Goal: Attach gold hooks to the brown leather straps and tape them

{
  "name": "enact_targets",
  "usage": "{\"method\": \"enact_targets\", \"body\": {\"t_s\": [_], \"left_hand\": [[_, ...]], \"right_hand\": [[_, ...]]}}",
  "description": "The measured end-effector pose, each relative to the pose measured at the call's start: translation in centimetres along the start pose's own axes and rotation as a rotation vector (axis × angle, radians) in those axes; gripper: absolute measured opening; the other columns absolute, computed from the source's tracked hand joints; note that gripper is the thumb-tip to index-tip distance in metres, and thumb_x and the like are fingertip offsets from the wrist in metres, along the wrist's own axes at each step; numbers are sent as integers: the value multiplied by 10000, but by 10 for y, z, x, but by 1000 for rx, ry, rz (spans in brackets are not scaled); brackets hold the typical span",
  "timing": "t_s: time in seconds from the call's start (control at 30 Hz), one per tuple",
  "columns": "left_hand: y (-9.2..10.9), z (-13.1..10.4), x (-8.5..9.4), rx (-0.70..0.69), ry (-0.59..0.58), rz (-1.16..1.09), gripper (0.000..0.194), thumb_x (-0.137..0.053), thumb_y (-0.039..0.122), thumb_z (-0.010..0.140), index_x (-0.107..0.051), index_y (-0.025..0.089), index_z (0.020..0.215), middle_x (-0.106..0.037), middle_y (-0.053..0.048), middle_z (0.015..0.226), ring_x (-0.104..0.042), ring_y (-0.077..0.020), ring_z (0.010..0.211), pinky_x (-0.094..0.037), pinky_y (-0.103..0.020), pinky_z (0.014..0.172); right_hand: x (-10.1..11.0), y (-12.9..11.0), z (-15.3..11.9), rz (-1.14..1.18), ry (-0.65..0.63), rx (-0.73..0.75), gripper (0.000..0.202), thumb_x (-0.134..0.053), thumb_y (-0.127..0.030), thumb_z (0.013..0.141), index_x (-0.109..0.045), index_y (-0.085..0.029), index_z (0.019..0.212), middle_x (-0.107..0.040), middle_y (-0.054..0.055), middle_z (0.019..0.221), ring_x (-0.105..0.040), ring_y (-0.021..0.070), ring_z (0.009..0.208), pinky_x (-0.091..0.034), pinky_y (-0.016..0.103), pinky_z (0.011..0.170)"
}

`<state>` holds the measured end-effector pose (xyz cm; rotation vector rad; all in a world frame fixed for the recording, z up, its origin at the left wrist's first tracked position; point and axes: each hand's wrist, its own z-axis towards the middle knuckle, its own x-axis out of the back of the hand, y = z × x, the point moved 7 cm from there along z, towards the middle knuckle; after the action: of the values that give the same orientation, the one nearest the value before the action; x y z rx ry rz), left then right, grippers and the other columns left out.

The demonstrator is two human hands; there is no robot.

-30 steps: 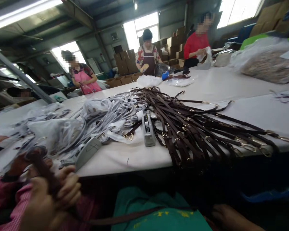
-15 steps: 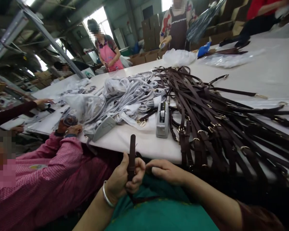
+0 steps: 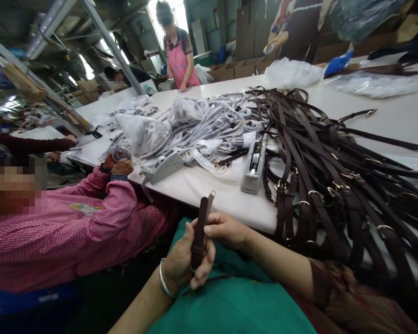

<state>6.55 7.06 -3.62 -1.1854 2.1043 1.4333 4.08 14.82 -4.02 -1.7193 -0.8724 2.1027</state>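
Note:
A dark brown leather strap (image 3: 201, 222) stands upright in my left hand (image 3: 188, 260), its rounded end pointing up. The fingers of that hand are wrapped round its lower part, and a silver bangle circles the wrist. Close beside it, my right hand (image 3: 230, 229) pinches a narrower part of the strap between thumb and fingers. A small metal ring or clasp (image 3: 213, 192) tops this narrower part. Both hands are above the green apron (image 3: 230, 306) on my lap, in front of the table edge. The strap's lower end is mostly hidden by my hand.
A heap of brown straps (image 3: 320, 171) with metal buckles spreads over the right of the table (image 3: 209, 188). Grey tape dispensers (image 3: 254, 167) stand near its edge. Grey wrapped straps (image 3: 216, 116) lie behind. A co-worker in pink check (image 3: 90, 218) sits at left, holding a coil.
My right hand has moved in to the strap and now pinches its narrower part, with the metal end raised into view. The camera view has turned left.

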Motion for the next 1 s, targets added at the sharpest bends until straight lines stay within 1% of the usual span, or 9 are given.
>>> {"method": "enact_targets", "body": {"t_s": [0.1, 0.23, 0.33, 0.47, 0.53, 0.63, 0.73, 0.87, 1.0], "left_hand": [[-7, -5, 7, 15, -14, 6, 854, -146, 763, 884, -655, 91, 747, -482, -4, 369, -407, -102, 228, -306, -176, 233], [-14, -13, 20, -2, -39, 58, 743, -184, 692, 932, -639, 120, 797, -458, 27, 359, -368, -89, 218, -298, -164, 240], [-12, -22, 28, -17, -30, 169, 668, -234, 651, 953, -633, 120, 880, -514, 13, 385, -421, -105, 238, -325, -173, 266], [9, -38, 32, -116, 27, 252, 398, -499, 507, 942, -607, 127, 993, -716, -90, 688, -696, -201, 575, -536, -272, 521], [24, -45, 32, -216, 58, 279, 322, -580, 430, 921, -590, 140, 1060, -726, -96, 835, -714, -206, 717, -551, -299, 647], [41, -54, 36, -352, 104, 337, 302, -581, 436, 922, -591, 147, 1013, -597, 15, 633, -555, -98, 490, -497, -249, 558], [41, -61, 50, -350, 169, 309, 355, -565, 497, 912, -599, 144, 918, -417, 88, 514, -326, -47, 380, -418, -212, 446], [37, -73, 67, -314, 235, 329, 394, -557, 527, 898, -616, 137, 897, -394, 92, 482, -300, -51, 362, -377, -200, 400], [41, -83, 80, -327, 291, 323, 367, -583, 497, 879, -620, 137, 814, -365, 97, 431, -296, -51, 336, -330, -188, 374]], "right_hand": [[-2, 2, -1, -101, 31, 44, 370, -850, -342, 673, -748, -114, 945, -726, 50, 828, -659, 155, 771, -494, 295, 815], [9, -16, -3, -48, 256, 194, 359, -884, -382, 607, -738, -124, 808, -672, 11, 709, -562, 102, 626, -443, 222, 629], [11, -21, 1, 43, 347, 236, 401, -897, -407, 568, -723, -143, 814, -652, 6, 703, -552, 112, 632, -444, 229, 612], [-2, -7, 14, 50, 347, 181, 402, -883, -383, 598, -707, -156, 879, -656, 15, 767, -579, 126, 672, -468, 241, 626], [-13, 3, 22, -5, 306, 143, 393, -860, -400, 636, -699, -152, 895, -641, 9, 739, -548, 108, 595, -434, 227, 554], [-26, 17, 31, -103, 252, 104, 389, -828, -413, 686, -696, -147, 938, -605, -13, 676, -492, 80, 509, -378, 208, 496], [-34, 23, 34, -161, 222, 101, 419, -768, -463, 753, -707, -142, 1015, -635, 11, 721, -544, 101, 540, -408, 231, 524], [-41, 28, 39, -273, 160, 62, 387, -751, -426, 785, -729, -151, 1058, -676, 39, 790, -604, 140, 624, -460, 272, 584], [-34, 30, 46, -385, 255, 57, 397, -831, -417, 700, -758, -158, 991, -698, 32, 786, -608, 130, 675, -462, 259, 648]]}}
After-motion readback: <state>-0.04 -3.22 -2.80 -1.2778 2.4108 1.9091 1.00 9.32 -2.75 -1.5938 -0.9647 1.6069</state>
